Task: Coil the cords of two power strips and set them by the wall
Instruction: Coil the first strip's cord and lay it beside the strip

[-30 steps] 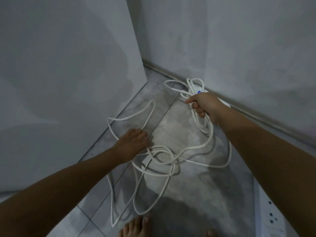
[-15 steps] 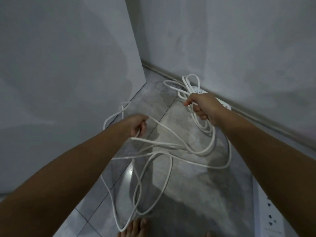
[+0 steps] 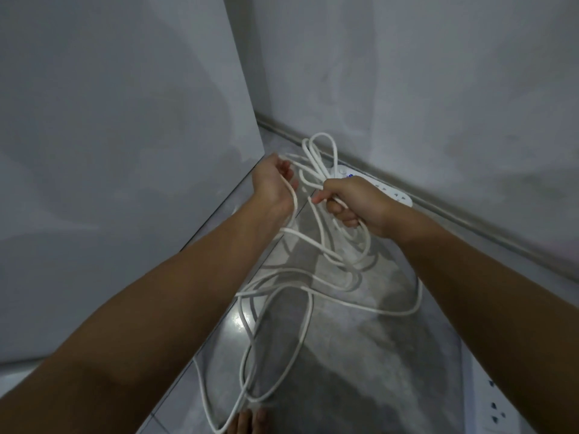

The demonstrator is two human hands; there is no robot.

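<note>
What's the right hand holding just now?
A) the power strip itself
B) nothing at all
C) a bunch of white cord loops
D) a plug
C: the right hand grips several gathered loops of the white cord, while the power strip lies on the floor by the wall behind it.

A bare indoor corner, most likely in a home. Plain grey walls (image 3: 407,73) meet a glossy tiled floor (image 3: 360,355) along a low skirting (image 3: 470,220). A bare foot (image 3: 247,422) stands on the near tiles.
</note>
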